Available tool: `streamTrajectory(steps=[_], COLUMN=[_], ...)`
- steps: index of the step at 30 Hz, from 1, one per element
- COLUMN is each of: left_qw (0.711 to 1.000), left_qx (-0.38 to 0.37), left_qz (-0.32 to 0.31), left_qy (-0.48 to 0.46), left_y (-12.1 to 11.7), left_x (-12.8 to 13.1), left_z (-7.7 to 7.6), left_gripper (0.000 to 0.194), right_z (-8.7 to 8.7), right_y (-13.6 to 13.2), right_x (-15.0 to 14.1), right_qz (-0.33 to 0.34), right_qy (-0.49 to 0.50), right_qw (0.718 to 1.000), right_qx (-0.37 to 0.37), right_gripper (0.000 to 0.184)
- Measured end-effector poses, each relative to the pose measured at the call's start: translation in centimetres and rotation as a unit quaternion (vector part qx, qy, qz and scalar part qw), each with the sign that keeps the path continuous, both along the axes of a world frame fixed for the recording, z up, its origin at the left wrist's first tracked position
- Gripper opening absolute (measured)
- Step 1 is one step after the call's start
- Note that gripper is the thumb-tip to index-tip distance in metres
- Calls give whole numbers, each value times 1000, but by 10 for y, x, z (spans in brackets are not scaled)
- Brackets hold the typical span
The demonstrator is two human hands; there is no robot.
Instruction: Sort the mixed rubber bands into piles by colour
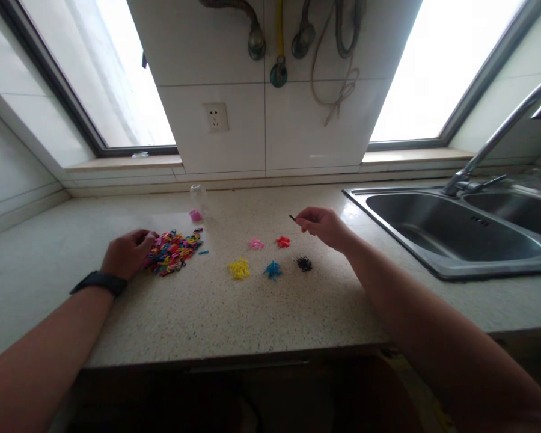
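My left hand (128, 252), with a dark band on its wrist, rests against the left side of a mixed heap of small colourful pieces (174, 252). Its fingers are curled together, and whatever lies in them is hidden. Above the counter at the right, my right hand (320, 225) pinches a thin small black piece (292, 218) between thumb and fingertips. Below and left of it lie little single-colour piles: pink (256, 243), red (282, 242), yellow (238, 269), blue (273, 270) and black (304, 263). One loose blue piece (203, 252) sits just right of the heap.
Behind the heap stands a clear container (198, 198) with a pink item (195, 215) at its base. A steel double sink (401, 234) with a faucet (478, 162) is set into the speckled counter (198, 325) at right. The tiled wall carries a socket (216, 117).
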State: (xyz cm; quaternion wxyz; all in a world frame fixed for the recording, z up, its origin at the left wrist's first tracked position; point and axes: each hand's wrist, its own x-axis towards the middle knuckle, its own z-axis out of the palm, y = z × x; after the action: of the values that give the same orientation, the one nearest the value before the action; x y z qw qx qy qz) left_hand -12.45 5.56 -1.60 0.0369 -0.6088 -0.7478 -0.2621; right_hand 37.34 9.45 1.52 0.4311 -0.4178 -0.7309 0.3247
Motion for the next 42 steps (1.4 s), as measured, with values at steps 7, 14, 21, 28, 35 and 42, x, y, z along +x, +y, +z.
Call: streamTrajectory(steps=[7,14,21,28,35,42], left_qw=[1000,1000,1000,1000,1000,1000], left_qx=[-2,2,1,1,2,9], left_qz=[2,-8,-13,-6,-9,-10], left_qy=[4,1,2,-12,-1,-4], left_y=[-1,-1,-2,-3,-2,-1], left_x=[2,3,3,7,6,3], left_z=[2,2,3,5,3,0], left_gripper=[40,41,41,40,40,41], right_z=[-1,-2,-3,-6,-9,-8], right_y=[1,2,3,5,7,6], right_x=[0,0,0,1,3,0], right_qz=[-1,10,18,19,22,22], right_qy=[-17,-13,-20,-35,-41,-54], right_qw=[1000,1000,1000,999,999,998], right_qx=[8,-3,-9,-5,-10,-15], right_gripper=[29,28,27,27,25,26])
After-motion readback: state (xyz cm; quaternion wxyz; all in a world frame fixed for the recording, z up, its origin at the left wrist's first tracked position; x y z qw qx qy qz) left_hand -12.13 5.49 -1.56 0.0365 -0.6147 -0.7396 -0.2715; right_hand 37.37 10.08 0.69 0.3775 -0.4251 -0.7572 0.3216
